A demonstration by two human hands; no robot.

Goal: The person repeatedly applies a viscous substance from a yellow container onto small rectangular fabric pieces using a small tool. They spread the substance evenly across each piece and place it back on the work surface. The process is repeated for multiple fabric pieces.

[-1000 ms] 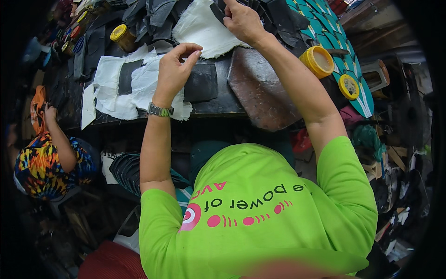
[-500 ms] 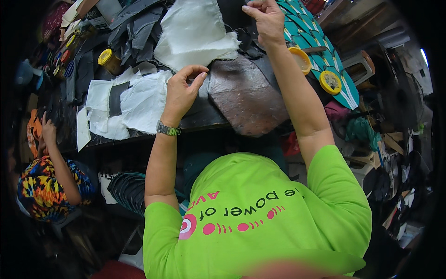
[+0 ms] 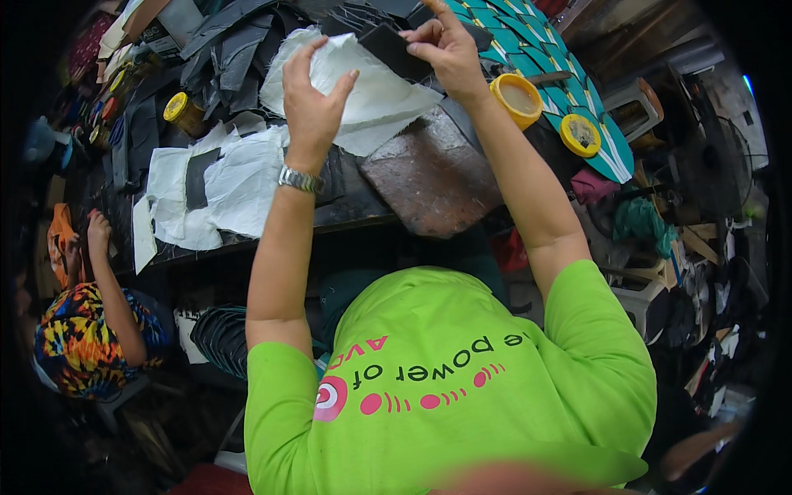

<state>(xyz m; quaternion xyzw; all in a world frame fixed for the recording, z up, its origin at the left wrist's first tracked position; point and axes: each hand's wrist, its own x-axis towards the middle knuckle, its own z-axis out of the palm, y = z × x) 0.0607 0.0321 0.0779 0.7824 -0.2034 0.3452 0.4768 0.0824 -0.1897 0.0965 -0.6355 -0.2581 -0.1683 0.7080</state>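
Observation:
My left hand (image 3: pixel 313 103) is raised over a white frayed cloth (image 3: pixel 363 111), its thumb and fingers apart and nothing between them. At the cloth's far right, my right hand (image 3: pixel 450 62) pinches the edge of a flat black piece (image 3: pixel 391 51), which overlaps the cloth. Below the cloth's right corner a worn brown board (image 3: pixel 433 177) juts over the table edge. More white cloth pieces (image 3: pixel 247 177) lie at the left, near my watch-wearing wrist.
An open yellow tub (image 3: pixel 518 101) and a yellow lid (image 3: pixel 580 136) sit right of my right forearm, beside teal strapped pieces (image 3: pixel 544 62). Black sheets (image 3: pixel 239 58) and a yellow-capped jar (image 3: pixel 183 111) fill the far left. A co-worker (image 3: pixel 91 338) sits at left.
My left hand has moved farther over the white cloth and spread its fingers. My right hand has come down and left, with the black piece now showing in it. The cloth lies differently.

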